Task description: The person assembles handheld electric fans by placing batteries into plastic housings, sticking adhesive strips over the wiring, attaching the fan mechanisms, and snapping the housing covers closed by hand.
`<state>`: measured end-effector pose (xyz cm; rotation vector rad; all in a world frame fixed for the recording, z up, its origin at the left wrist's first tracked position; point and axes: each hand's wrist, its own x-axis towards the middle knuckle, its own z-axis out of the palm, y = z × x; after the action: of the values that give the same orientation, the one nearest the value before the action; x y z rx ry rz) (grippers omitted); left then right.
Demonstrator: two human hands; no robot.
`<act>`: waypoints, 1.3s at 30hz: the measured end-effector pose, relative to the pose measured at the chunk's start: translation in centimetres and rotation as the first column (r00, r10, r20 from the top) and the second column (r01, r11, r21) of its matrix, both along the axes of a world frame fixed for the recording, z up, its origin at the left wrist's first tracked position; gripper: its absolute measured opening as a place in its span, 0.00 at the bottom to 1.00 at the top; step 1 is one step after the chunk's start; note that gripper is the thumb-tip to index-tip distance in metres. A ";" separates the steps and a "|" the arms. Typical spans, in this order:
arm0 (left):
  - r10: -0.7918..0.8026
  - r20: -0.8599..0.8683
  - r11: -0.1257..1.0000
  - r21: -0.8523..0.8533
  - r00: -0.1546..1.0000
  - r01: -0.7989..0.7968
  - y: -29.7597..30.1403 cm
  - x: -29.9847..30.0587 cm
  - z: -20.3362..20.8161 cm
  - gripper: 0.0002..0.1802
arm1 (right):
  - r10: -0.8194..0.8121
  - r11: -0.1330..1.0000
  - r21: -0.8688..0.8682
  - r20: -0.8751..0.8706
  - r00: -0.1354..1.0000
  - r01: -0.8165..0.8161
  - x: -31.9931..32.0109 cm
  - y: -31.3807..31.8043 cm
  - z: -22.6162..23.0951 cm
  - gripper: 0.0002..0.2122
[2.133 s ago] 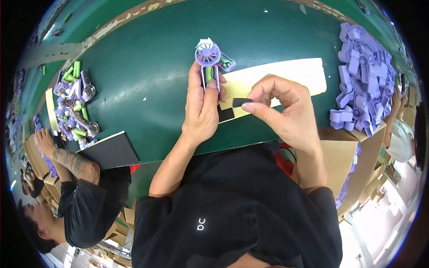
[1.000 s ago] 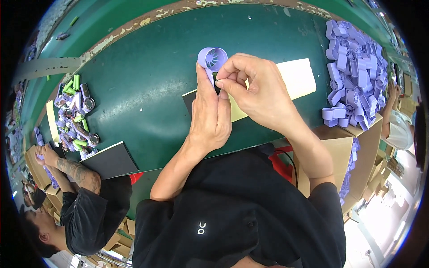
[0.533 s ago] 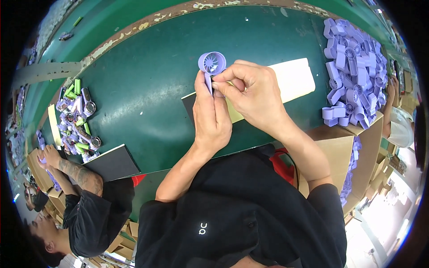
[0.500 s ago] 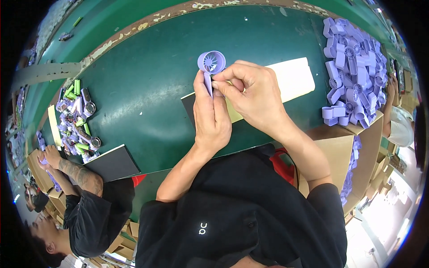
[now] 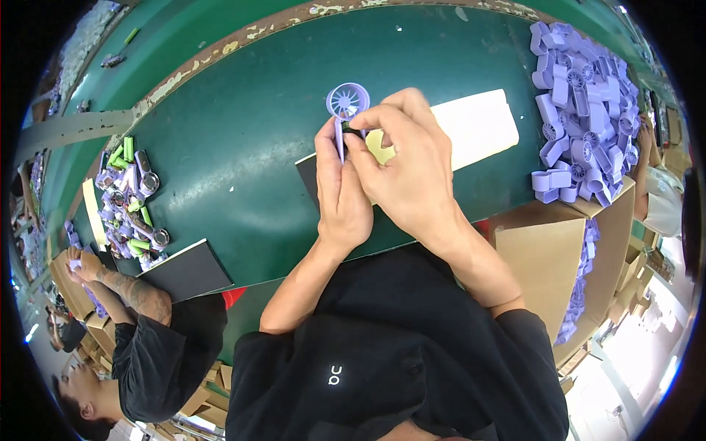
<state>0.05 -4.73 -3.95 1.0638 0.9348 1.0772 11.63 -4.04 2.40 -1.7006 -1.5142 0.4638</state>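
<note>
A purple plastic fan housing (image 5: 328, 103), with a round ring, spokes inside it and a hollow handle, is gripped upright in my left hand (image 5: 343, 202). The fingers of that hand wrap the handle from below and the left side. At the handle's opening, just under the ring, the thumb and forefinger of my right hand (image 5: 413, 165) are pinched together. Something small and dark shows by those fingertips, too covered to name. Beneath my hands lie a pale yellow-white sheet (image 5: 478, 128) and a dark pad (image 5: 307, 175) on the green table (image 5: 243, 132).
A heap of purple housings (image 5: 585, 110) stands at the right, above an open cardboard box (image 5: 540, 253) holding more. At the left are partly assembled fans with green cylindrical cells (image 5: 132, 202) and a black board (image 5: 190, 270). A co-worker's hands (image 5: 84, 264) work at the far left.
My right hand has turned and drawn closer to the handle opening, its forearm shifting left. The left hand keeps its hold on the housing, nearly in place.
</note>
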 end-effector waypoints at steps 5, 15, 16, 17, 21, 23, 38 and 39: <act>-0.119 0.031 0.984 -0.129 0.992 0.122 0.2 -1.3 1.6 0.33 | -0.050 0.974 0.189 -0.364 0.930 0.127 1.4 -0.3 2.2 0.34; -0.183 0.154 0.977 -0.083 0.971 0.197 -0.3 -1.0 5.1 0.39 | 0.387 0.922 -0.016 -0.001 0.922 -0.387 3.8 -1.1 1.9 0.50; -0.182 0.112 0.977 -0.090 0.977 0.193 -0.3 -1.0 5.1 0.35 | 0.363 0.932 -0.003 -0.043 0.931 -0.363 3.5 -1.1 1.3 0.49; -0.183 0.070 0.977 -0.097 0.981 0.189 -0.3 -0.9 5.0 0.32 | 0.337 0.941 0.010 -0.085 0.938 -0.338 3.4 -1.1 1.0 0.48; -0.248 0.034 0.964 -0.093 0.968 0.250 0.5 -1.4 4.6 0.22 | 0.371 0.929 0.029 -0.026 0.928 -0.370 3.5 -1.0 1.1 0.45; -0.202 0.073 0.979 -0.023 0.977 0.204 0.8 -1.0 4.7 0.15 | 0.373 0.927 0.068 -0.044 0.927 -0.370 3.2 -0.9 1.2 0.44; -0.139 0.053 0.990 -0.005 0.989 0.139 0.4 0.0 5.1 0.14 | 0.355 0.920 0.175 0.014 0.935 -0.352 3.7 -0.8 1.1 0.42; -0.140 0.054 0.990 -0.004 0.989 0.140 0.5 -0.3 5.2 0.14 | 0.354 0.920 0.175 0.015 0.935 -0.351 3.8 -0.8 1.0 0.42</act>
<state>-0.22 -4.19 1.27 1.0728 0.8087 0.9801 15.42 -4.82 3.40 -1.2882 -1.8025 0.5119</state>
